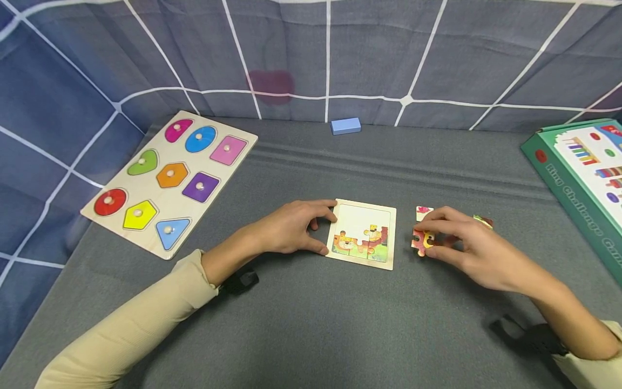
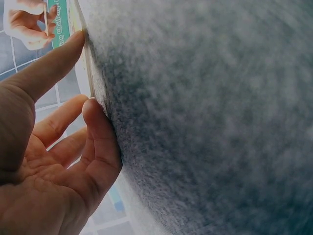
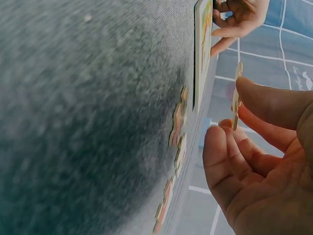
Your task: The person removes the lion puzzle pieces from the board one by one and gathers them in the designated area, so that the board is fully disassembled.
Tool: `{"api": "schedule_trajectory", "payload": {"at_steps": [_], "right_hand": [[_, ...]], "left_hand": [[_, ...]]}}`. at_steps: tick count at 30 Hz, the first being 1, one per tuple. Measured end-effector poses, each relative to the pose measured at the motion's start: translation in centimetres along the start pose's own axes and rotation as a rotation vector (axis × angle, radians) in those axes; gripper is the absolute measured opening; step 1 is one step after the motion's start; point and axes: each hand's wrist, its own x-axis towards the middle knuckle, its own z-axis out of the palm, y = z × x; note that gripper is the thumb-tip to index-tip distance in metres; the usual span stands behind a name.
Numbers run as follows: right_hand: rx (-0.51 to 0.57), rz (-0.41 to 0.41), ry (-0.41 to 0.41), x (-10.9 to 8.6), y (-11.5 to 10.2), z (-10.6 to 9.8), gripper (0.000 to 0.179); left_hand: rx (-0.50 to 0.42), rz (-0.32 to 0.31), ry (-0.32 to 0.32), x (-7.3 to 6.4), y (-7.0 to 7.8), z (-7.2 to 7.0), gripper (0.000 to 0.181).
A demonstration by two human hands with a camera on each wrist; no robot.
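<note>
Right grip point(image 3: 269, 171) pinches puzzle piece point(image 3: 235, 110) — wrist views alone show clearance.

Left sleeve point(image 1: 131, 329), lower left of the frame: was beige, long, creased towards the cuff. Right sleeve point(image 1: 590, 373), lower right corner: was likewise pale beige. Left wrist fitting point(image 1: 235, 283) and right wrist fitting point(image 1: 541, 338) — both were black. Left hand point(image 1: 289, 227), right hand point(image 1: 478, 254) — were bare.
</note>
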Motion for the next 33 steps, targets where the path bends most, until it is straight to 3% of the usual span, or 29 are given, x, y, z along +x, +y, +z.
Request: {"api": "schedule_trajectory", "payload": {"at_steps": [13,33], "right_hand": [[-0.090,0.065,0.071,-1.9,1.5,-0.2,0.043],[-0.129,0.058,0.050,-3.8,3.2,-0.5,0.048]], "left_hand": [[0.001,-0.006,-0.002,0.0,0.1,0.0,0.055],[0.000,-0.010,-0.003,0.0,0.1,0.0,0.055]]}}
